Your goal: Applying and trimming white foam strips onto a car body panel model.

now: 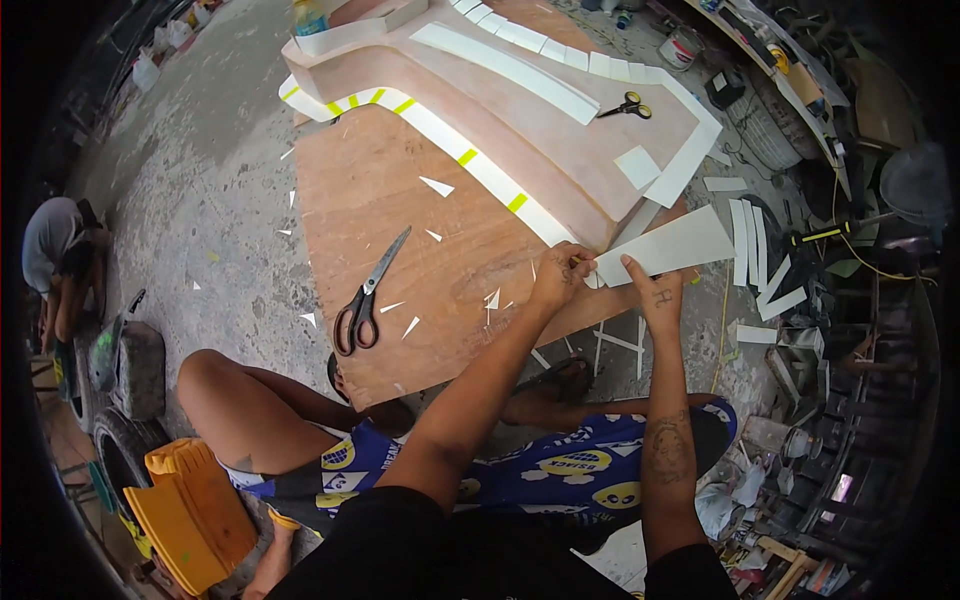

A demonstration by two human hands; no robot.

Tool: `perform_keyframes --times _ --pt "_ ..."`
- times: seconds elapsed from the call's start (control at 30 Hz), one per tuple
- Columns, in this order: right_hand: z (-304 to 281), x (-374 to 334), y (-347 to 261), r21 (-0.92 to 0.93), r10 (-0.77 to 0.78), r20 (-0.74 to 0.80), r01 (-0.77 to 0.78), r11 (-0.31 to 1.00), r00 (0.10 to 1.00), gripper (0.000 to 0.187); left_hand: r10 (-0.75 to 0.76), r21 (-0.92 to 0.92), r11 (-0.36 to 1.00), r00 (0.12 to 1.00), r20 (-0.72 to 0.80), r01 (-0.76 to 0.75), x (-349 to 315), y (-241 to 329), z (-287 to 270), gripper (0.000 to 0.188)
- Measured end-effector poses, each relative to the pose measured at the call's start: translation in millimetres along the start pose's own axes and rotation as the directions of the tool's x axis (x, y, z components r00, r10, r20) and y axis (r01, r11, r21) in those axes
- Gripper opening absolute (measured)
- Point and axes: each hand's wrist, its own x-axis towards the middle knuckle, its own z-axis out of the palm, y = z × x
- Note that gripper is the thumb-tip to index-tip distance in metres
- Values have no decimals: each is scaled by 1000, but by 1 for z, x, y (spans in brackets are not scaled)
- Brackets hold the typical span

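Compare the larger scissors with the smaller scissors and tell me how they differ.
Size: the larger scissors have plainly longer blades than the smaller scissors.
Color: the larger pair has black handles with reddish inner loops; the smaller pair's are black and yellow.
Place: the larger pair lies on the plywood board, the smaller on the pinkish molded form.
Both have looped handles, and neither is being held.
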Motion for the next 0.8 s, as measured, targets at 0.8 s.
perform_keyframes --times 0.8 --pt "21 17 -2 -63 -115 -53 112 992 992 22 -125 -216 968 991 37 130 8 -1 2 17"
